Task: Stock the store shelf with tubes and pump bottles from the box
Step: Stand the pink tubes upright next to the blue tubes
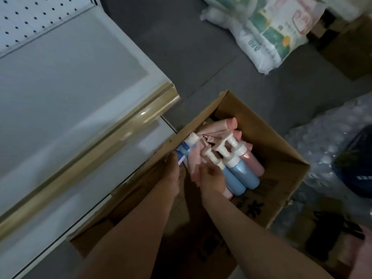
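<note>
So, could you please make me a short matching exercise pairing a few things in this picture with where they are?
Things:
1. blue and white tube
2. blue pump bottles
3. white packaged bundle
4. shelf

Places:
A. on the floor beyond the box
B. left of the box
C. in the left hand
D. lying in the box, right of the right hand

Pairs: 1-C, 2-D, 3-A, 4-B

No print legible: dark characters on the near inner flap of the cardboard box (259, 206), a blue-and-white label on the tube (43, 153) at its left wall, and green-and-white print on the plastic-wrapped pack (269, 35) far right, all too blurred to read.
</note>
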Action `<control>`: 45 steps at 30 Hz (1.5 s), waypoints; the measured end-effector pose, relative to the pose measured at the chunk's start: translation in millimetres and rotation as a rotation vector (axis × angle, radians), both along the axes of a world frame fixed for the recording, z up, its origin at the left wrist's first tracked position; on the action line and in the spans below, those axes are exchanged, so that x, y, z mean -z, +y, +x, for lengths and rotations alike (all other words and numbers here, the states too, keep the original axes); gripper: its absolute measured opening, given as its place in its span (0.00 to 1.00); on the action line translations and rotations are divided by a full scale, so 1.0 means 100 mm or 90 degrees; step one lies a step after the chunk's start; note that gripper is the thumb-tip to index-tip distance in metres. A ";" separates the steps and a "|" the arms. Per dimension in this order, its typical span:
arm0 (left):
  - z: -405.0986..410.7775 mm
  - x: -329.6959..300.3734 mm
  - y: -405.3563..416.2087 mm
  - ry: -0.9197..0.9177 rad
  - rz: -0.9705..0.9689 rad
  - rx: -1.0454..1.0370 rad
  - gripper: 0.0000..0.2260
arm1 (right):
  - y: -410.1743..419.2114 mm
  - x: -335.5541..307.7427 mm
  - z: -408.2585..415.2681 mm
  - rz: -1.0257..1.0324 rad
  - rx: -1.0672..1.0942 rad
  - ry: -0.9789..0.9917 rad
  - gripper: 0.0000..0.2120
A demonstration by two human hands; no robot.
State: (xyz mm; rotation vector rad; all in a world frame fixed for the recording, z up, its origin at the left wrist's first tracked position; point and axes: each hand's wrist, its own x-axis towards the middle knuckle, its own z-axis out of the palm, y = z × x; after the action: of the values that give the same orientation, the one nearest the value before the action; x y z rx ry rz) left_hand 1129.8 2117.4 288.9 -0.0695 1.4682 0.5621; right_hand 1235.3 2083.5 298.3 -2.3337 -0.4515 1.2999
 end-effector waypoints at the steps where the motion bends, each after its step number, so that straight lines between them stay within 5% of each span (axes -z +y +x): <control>1: 0.03 0.00 0.02 -0.027 -0.004 -0.030 0.29 | 0.03 0.01 -0.03 0.010 0.039 0.009 0.18; 4: 0.07 0.05 0.03 -0.039 -0.008 -0.084 0.31 | -0.01 0.07 -0.22 -0.027 0.007 -0.074 0.19; 10: 0.05 0.04 -0.11 0.003 -0.015 -0.258 0.25 | -0.07 0.17 -0.34 -0.084 0.078 0.002 0.16; 14: -0.16 0.48 -0.38 0.081 -0.054 -0.204 0.38 | -0.10 0.23 -0.32 -0.092 0.105 0.083 0.19; 23: -0.08 0.31 -0.12 -0.032 -0.028 -0.120 0.25 | -0.23 0.19 -0.09 -0.107 0.147 0.262 0.14; 32: -0.10 0.02 -0.38 -0.064 -0.039 -0.251 0.17 | -0.54 -0.01 -0.05 -0.106 0.287 0.319 0.16; 39: -0.37 -0.45 -0.80 -0.018 0.025 -0.270 0.19 | -0.81 -0.47 -0.02 -0.060 0.377 0.399 0.19; 45: -0.57 -1.12 -0.98 -0.016 0.210 -0.238 0.18 | -0.86 -1.07 -0.01 -0.016 0.355 0.450 0.20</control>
State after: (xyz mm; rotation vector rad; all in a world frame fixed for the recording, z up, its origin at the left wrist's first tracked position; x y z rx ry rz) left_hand 1073.2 2019.9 400.8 -0.0920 1.3276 1.0980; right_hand 1234.1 1997.8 405.0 -1.6554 0.4090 1.6810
